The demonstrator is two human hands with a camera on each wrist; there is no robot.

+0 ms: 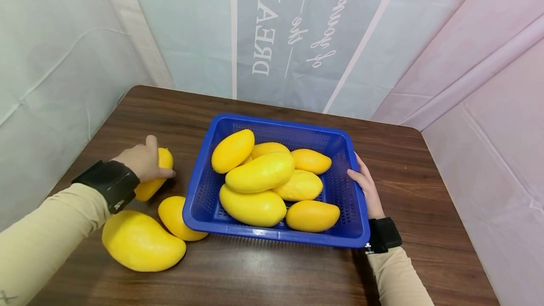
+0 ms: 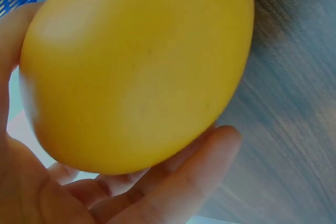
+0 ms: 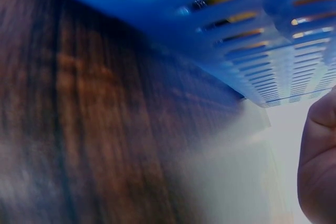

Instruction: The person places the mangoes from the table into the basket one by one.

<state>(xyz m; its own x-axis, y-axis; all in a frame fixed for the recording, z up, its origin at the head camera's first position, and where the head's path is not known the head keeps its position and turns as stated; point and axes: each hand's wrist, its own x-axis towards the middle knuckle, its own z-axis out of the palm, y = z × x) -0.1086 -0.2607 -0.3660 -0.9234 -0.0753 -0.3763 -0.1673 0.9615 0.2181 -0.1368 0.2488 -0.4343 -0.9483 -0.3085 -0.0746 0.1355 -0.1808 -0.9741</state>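
Note:
At the left of the head view, my left hand [image 1: 142,160] holds a yellow mango [image 1: 149,189]. The left wrist view shows the thumb on one side of this mango [image 2: 142,72] and the fingers around its lower end. A blue plastic basket [image 1: 274,235] with slotted walls holds several yellow mangoes [image 1: 260,172], some piled on others. My right hand [image 1: 366,185] grips the basket's right rim, thumb on top and fingers outside. From the right wrist, the basket's slotted side [image 3: 262,72] shows close up, with part of that hand [image 3: 320,161] at the edge.
Left of the basket, a large mango [image 1: 142,241] lies on the dark wooden table [image 1: 263,273]. Beside it a smaller mango [image 1: 177,218] is partly covered by the basket's corner. Pale fabric curtains [image 1: 191,32] with printed lettering hang behind the table and along its sides.

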